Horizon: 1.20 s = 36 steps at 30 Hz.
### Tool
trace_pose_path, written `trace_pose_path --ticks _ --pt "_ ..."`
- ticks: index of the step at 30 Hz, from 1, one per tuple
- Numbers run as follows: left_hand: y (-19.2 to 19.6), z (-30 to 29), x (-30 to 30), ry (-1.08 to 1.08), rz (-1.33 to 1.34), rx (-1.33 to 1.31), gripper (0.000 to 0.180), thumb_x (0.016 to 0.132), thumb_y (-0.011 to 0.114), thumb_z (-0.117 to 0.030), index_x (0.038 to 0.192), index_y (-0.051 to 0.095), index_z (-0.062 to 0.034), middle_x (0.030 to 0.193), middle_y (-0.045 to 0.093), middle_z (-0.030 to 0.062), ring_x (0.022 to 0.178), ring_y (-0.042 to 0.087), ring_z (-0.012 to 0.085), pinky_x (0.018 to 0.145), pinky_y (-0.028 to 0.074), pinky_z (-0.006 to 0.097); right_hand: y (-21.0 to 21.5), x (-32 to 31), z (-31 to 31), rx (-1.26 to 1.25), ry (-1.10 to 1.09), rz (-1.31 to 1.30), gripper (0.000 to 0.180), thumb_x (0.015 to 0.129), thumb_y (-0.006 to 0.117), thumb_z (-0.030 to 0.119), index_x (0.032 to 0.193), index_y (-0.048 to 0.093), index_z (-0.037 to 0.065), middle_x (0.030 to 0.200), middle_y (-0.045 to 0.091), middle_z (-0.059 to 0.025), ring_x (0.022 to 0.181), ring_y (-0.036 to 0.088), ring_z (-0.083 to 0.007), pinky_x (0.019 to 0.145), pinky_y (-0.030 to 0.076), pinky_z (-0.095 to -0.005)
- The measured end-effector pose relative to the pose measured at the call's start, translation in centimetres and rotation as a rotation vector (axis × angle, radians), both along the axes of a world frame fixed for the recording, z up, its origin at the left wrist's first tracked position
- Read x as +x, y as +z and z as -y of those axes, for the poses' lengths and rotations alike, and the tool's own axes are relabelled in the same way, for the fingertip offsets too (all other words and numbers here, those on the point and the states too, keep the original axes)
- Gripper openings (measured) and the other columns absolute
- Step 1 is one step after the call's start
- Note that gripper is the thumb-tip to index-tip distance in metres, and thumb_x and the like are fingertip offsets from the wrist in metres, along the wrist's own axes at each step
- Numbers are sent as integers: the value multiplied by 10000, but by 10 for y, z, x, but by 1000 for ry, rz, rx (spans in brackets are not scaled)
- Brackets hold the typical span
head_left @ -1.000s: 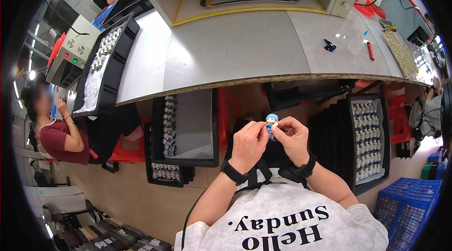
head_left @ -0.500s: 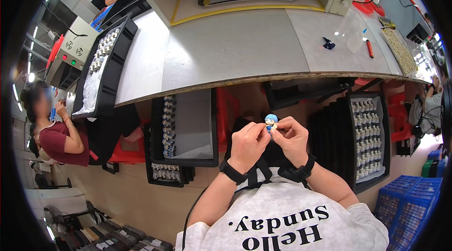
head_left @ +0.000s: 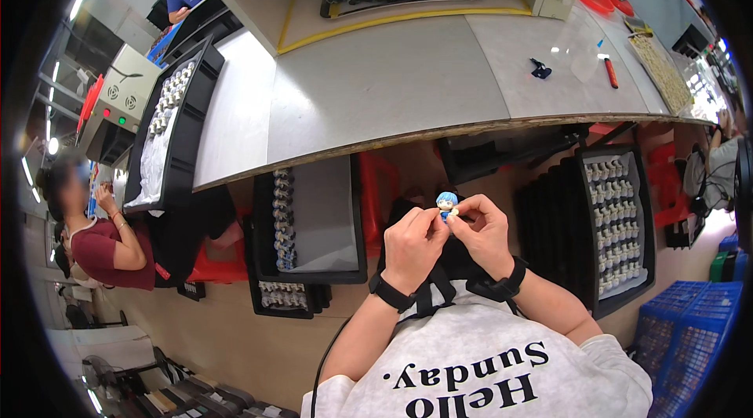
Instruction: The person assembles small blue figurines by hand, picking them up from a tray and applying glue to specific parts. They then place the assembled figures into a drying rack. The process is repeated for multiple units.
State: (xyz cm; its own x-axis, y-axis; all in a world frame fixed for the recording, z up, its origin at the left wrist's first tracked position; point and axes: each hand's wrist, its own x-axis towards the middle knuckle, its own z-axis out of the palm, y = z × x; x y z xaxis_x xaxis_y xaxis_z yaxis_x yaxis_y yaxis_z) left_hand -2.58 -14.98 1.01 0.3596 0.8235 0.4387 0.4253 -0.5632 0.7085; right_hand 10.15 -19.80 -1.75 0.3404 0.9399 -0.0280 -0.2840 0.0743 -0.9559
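Both the left hand [head_left: 414, 244] and the right hand [head_left: 482, 231] pinch a small blue-haired plastic figurine [head_left: 447, 204] just below the grey workbench [head_left: 392, 81] edge; a loosened pinch could drop it.

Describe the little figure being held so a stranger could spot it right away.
Below the grey workbench edge, both hands meet above the lap. Pinched between the left hand and right hand is a tiny figurine, the only one with its blue hair showing here.
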Motion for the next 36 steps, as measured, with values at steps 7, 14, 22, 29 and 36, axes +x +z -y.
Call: trace_pose_path --ticks 7,14,22,29,36 --pt "8 -6 4 -23 -52 22 62 748 651 9 809 644 5 639 566 100 532 563 222 504 455 302 8 46 -5 40 -190 202 173 804 695 20 947 600 -4 850 631 -40 800 615 -76 684 534 -222" --pt "9 -9 1 15 -69 -1 72 744 660 15 816 652 20 640 576 97 532 572 184 512 456 277 34 206 -56 200 -818 600 440 748 752 71 1092 487 -3 989 539 -76 869 576 -137 743 493 -254" --pt "23 -14 11 -21 -87 39 63 761 650 7 823 647 17 639 566 104 525 559 204 501 448 281 26 344 -116 -150 -612 896 789 662 822 321 1268 468 -39 1110 597 -170 993 589 -235 868 482 -355" --pt "27 -15 2 25 -118 77 74 733 652 31 803 647 9 643 578 95 530 579 200 501 471 283 44 324 -102 -60 -497 815 456 813 724 171 1200 584 -26 1064 662 -87 968 612 -140 860 472 -271" --pt "24 -12 1 7 -171 83 81 719 651 34 792 652 -1 649 586 85 514 574 204 486 470 290 65 206 -47 101 71 364 399 893 636 122 1258 538 -5 1111 628 -50 1007 580 -123 895 453 -278"
